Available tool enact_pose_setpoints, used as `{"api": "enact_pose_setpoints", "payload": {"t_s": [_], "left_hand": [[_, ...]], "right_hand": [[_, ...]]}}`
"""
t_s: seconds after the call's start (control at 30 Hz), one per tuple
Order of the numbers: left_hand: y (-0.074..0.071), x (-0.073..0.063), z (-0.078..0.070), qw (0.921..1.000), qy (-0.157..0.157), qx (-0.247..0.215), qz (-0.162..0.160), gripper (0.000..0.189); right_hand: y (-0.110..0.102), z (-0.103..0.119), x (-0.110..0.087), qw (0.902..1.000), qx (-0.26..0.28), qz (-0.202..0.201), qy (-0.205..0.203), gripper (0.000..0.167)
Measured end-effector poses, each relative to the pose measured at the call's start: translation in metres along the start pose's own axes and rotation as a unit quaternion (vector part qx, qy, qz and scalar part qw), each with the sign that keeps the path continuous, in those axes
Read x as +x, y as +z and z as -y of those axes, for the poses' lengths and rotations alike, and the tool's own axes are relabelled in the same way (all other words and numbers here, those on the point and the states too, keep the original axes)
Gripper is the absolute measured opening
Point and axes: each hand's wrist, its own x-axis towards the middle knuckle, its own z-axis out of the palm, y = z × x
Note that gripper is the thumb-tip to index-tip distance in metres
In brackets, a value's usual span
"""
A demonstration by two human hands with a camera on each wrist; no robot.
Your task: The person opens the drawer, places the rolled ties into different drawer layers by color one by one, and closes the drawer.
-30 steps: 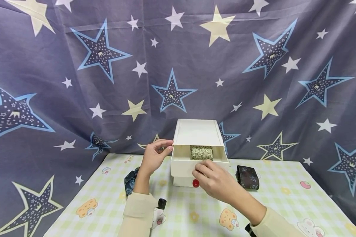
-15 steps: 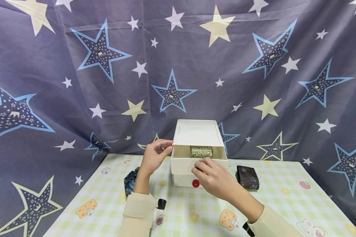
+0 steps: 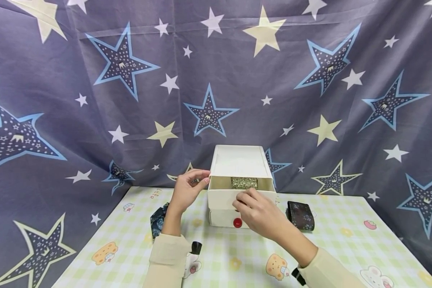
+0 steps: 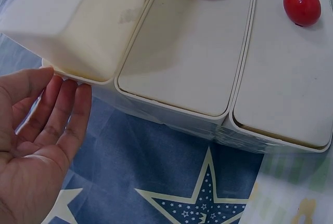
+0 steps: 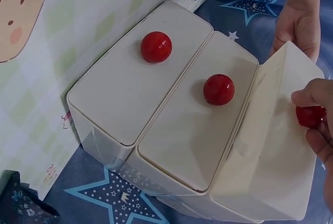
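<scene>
Three white rectangular drawers, three round red knobs; topmost knob pinched by right hand; white casing touched by left hand, fingers loose. Green-checked cloth beneath, star-printed curtain beyond.

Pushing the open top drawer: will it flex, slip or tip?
The top drawer should stay stiff; its walls look straight. Its glossy, round red knob might slip in the right hand. It probably won't tip, being partly inside the cabinet.
</scene>
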Motion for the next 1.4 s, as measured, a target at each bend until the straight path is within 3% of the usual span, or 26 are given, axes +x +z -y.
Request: {"api": "enact_pose_setpoints", "payload": {"t_s": [0.23,0.43,0.53,0.8,1.4], "left_hand": [[0.000,0.001,-0.002,0.9999,-0.011,0.011,0.002,0.023],[0.002,-0.004,-0.025,0.9999,-0.007,0.006,0.005,0.023],[0.002,-0.005,-0.028,1.0000,-0.004,0.005,0.005,0.023],[0.000,0.000,-0.003,0.9998,-0.016,0.010,0.007,0.023],[-0.002,0.000,0.003,0.9999,0.009,0.012,0.005,0.021]], "right_hand": [[0.001,-0.003,0.002,0.9997,-0.003,0.018,0.016,0.028],[0.005,-0.005,0.001,0.9995,-0.001,0.019,0.024,0.030],[0.007,-0.007,0.001,0.9995,0.002,0.016,0.027,0.030],[0.008,-0.007,0.001,0.9991,0.013,0.015,0.037,0.028],[0.018,-0.011,0.002,0.9975,0.027,-0.007,0.065,0.027]]}}
